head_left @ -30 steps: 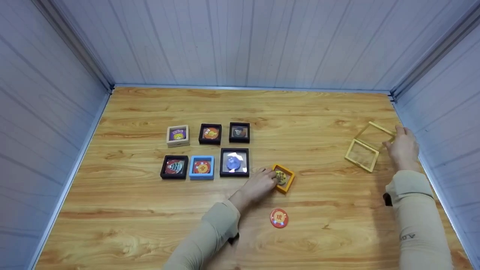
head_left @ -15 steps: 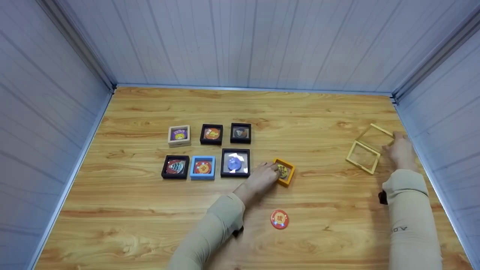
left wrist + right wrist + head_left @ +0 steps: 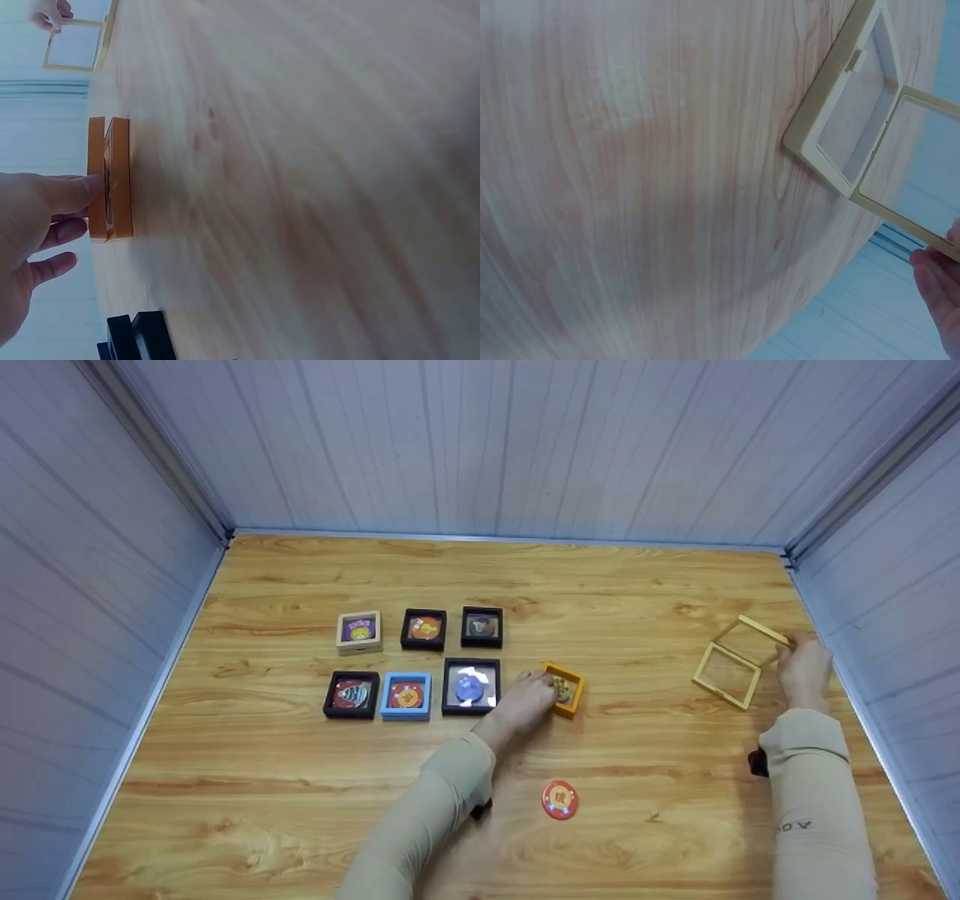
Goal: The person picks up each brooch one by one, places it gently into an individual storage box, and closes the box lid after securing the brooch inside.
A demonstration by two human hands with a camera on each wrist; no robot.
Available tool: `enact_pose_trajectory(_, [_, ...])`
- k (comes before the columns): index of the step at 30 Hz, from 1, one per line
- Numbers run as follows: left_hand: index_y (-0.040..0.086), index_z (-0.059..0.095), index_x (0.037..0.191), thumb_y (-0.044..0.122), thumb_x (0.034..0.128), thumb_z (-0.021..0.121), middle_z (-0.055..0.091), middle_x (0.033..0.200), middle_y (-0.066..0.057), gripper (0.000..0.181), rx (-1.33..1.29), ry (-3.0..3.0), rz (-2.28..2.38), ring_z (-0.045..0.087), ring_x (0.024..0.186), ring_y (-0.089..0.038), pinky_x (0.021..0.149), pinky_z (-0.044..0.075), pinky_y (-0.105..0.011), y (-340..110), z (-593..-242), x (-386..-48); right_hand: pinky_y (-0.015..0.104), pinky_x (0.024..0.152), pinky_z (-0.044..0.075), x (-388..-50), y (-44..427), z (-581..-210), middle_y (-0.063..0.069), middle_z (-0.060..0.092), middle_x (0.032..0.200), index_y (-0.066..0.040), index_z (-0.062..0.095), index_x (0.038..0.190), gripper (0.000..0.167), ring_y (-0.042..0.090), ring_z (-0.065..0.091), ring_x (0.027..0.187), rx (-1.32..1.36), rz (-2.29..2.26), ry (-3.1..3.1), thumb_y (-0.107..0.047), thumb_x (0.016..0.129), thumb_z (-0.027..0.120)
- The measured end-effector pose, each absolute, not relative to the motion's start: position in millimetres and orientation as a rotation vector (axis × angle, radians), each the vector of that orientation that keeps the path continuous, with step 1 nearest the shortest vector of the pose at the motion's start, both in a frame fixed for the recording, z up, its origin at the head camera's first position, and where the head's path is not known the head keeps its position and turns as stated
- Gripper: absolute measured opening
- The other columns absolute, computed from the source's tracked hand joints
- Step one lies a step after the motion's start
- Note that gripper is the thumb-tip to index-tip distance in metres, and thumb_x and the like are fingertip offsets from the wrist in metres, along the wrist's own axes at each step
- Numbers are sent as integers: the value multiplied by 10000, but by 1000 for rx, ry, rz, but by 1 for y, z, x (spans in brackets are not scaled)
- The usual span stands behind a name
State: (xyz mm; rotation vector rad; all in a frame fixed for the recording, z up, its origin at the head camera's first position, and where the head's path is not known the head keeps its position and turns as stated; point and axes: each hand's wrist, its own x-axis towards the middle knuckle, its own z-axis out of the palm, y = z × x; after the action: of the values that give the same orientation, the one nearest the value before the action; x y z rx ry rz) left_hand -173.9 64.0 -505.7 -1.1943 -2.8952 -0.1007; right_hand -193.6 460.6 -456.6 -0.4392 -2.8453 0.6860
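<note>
My left hand (image 3: 529, 696) pinches the left side of an orange display frame (image 3: 574, 701) with a yellow round badge (image 3: 561, 688) behind its clear window. In the left wrist view the thumb lies on the upper half of the orange frame (image 3: 121, 180), and a narrow gap shows between its two halves. Over at the right, a pale yellow display frame (image 3: 726, 675) lies unfolded, its lid (image 3: 919, 169) raised from the hinge. The right hand (image 3: 806, 671) pinches the outer corner of that lid; no badge shows inside.
A loose red round badge (image 3: 559, 799) lies on the wood-look table (image 3: 645, 840) in front. Several filled frames stand in two rows at left, among them a blue frame (image 3: 406, 715) and a large black frame (image 3: 471, 710). Pale panel walls (image 3: 465, 442) enclose the back and sides.
The orange frame has slid slightly away from me and turned with my left hand. My right hand has lifted the pale yellow lid more upright. The loose red badge stays put.
</note>
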Motion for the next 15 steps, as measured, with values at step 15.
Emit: enact_pose_trajectory(15, [96,677,968,33,832,536,597,1045,-56,206,-1128,-2910,-35,520,998,-210,866,398,-343,69,-503,-192,73,431,291,-174,455,-469,313,585,800,176,554,996,242,256,507,538,-203,654,-2686,-26,866,529])
